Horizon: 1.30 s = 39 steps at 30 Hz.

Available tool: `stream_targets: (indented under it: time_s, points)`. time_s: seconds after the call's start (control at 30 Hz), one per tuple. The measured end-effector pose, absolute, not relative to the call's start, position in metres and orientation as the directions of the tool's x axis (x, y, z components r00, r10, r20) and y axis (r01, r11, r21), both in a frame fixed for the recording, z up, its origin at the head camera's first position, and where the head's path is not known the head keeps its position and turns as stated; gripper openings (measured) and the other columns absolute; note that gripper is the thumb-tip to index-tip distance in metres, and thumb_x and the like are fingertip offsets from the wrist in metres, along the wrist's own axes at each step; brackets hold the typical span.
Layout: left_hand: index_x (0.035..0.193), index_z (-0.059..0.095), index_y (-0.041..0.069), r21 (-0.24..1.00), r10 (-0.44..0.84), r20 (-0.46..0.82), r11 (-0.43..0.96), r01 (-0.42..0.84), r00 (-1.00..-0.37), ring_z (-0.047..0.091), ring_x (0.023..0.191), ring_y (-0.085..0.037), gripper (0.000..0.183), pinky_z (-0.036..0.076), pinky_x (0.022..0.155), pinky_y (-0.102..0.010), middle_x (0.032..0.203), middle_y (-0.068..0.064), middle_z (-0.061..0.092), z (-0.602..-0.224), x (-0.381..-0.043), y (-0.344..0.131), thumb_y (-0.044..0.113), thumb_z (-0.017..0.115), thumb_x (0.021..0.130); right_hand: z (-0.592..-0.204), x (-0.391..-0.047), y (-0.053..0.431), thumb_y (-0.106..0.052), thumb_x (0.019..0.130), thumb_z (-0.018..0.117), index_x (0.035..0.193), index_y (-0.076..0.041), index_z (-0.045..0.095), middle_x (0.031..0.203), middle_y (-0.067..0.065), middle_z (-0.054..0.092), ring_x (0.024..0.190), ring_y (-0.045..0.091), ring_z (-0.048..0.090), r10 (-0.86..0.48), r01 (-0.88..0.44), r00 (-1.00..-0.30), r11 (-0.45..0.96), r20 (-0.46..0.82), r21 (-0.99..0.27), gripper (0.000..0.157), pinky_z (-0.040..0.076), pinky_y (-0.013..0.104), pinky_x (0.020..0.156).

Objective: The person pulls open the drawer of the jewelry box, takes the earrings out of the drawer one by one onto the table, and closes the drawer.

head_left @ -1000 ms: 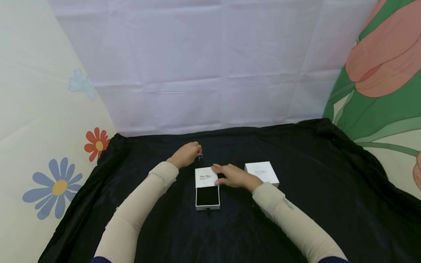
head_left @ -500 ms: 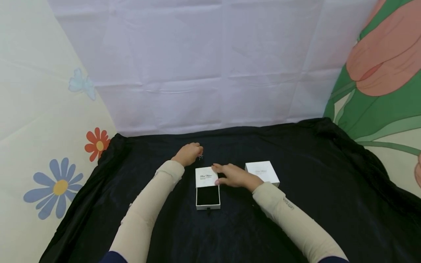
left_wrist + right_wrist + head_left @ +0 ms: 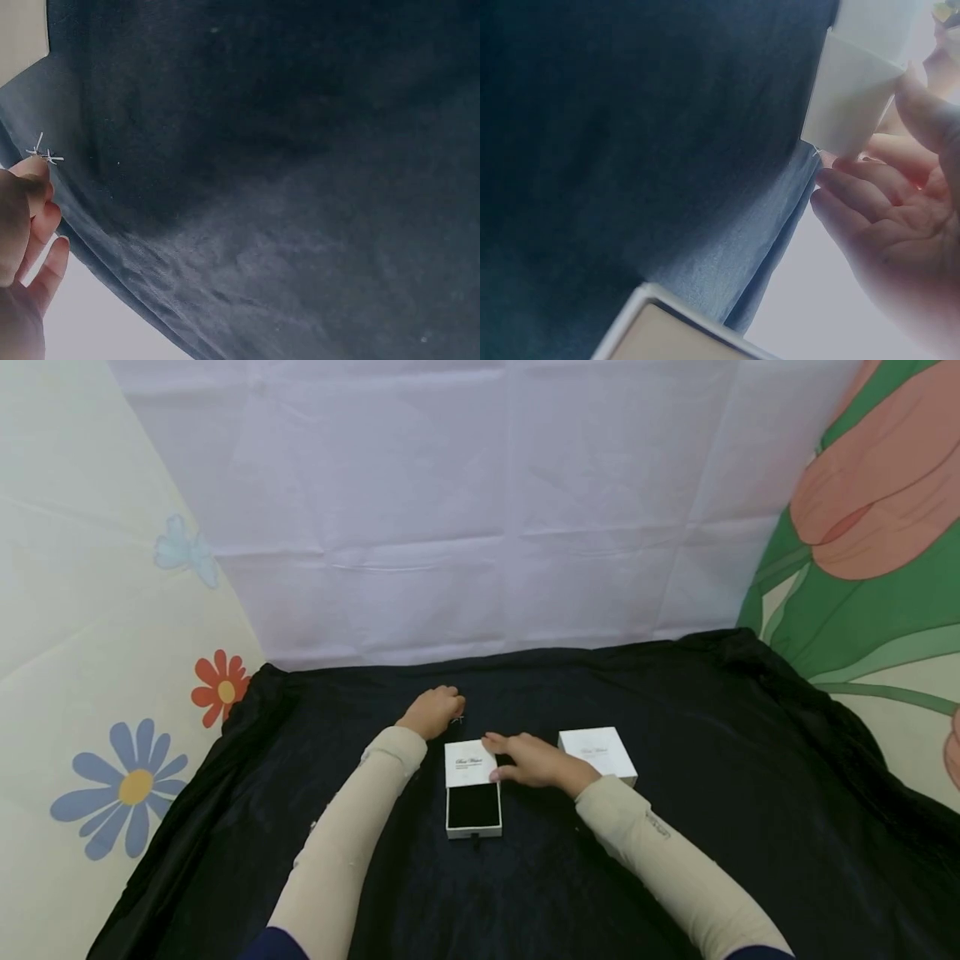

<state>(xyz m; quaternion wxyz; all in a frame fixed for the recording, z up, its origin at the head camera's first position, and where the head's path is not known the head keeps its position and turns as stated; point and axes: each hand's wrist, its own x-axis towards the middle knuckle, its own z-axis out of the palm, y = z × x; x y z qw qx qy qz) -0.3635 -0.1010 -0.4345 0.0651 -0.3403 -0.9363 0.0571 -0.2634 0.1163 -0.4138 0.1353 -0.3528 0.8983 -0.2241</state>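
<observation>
My left hand (image 3: 432,712) pinches a small silver star-like piece of jewelry (image 3: 46,152) between thumb and index finger, just behind the drawer box on the cloth; its thin arms stick out past the fingertips in the left wrist view. A white drawer box (image 3: 468,764) with dark lettering lies in the middle. Its tray (image 3: 474,832), lined in black, is pulled out toward me. My right hand (image 3: 536,762) holds this box at its right side, thumb on the near part and index finger at the far corner. In the right wrist view the other fingers reach beyond the box.
A second white box (image 3: 597,753) with faint lettering stands to the right, behind my right wrist. Black cloth (image 3: 585,893) covers the table. A white sheet (image 3: 480,527) hangs at the back, with flower-patterned walls on both sides.
My left hand has shifted slightly right, its forearm swinging inward, and the silver piece shows less beneath the fingers. My right hand and both boxes have stayed in place.
</observation>
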Motion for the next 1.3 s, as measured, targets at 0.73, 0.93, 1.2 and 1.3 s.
stream_targets:
  time_s: [0.73, 0.93, 1.2, 1.3]
  points:
    - [0.096, 0.069, 0.013, -0.173, 0.661, 0.053, 0.744, 0.645, -0.748, 0.059, 0.086, -0.020, 0.015, 0.051, 0.075, -0.032, 0.095, -0.005, 0.061, -0.426, -0.359, -0.087, 0.001, 0.066, 0.088, -0.412, -0.263, 0.117, -0.026, 0.093, 0.062, 0.145, 0.000, 0.035, 0.152, 0.020, 0.029, 0.135, 0.033, 0.037, -0.690, -0.564, -0.717, 0.656, -0.097, -0.501, 0.064, 0.035, 0.046, 0.108]
    - [0.098, 0.071, 0.013, -0.158, 0.627, 0.038, 0.773, 0.615, -0.778, 0.059, 0.087, -0.021, 0.014, 0.051, 0.075, -0.033, 0.096, -0.006, 0.062, -0.424, -0.358, -0.083, 0.004, 0.065, 0.089, -0.412, -0.263, 0.117, -0.026, 0.093, 0.062, 0.145, 0.000, 0.035, 0.152, 0.019, 0.029, 0.135, 0.033, 0.037, -0.690, -0.565, -0.718, 0.657, -0.096, -0.498, 0.064, 0.035, 0.046, 0.108]
    - [0.099, 0.071, 0.012, -0.130, 0.610, 0.036, 0.788, 0.601, -0.792, 0.059, 0.086, -0.020, 0.013, 0.051, 0.075, -0.032, 0.095, -0.006, 0.062, -0.425, -0.359, -0.083, 0.006, 0.064, 0.091, -0.412, -0.262, 0.117, -0.025, 0.093, 0.062, 0.145, 0.000, 0.035, 0.152, 0.020, 0.029, 0.135, 0.033, 0.037, -0.689, -0.564, -0.719, 0.655, -0.090, -0.503, 0.064, 0.035, 0.046, 0.108]
    - [0.098, 0.071, 0.012, -0.127, 0.598, 0.034, 0.797, 0.590, -0.801, 0.059, 0.085, -0.020, 0.011, 0.051, 0.074, -0.033, 0.094, -0.006, 0.062, -0.426, -0.359, -0.083, 0.006, 0.063, 0.091, -0.411, -0.260, 0.116, -0.025, 0.093, 0.062, 0.145, 0.001, 0.035, 0.152, 0.020, 0.029, 0.135, 0.034, 0.038, -0.692, -0.566, -0.716, 0.652, -0.090, -0.504, 0.063, 0.035, 0.046, 0.107]
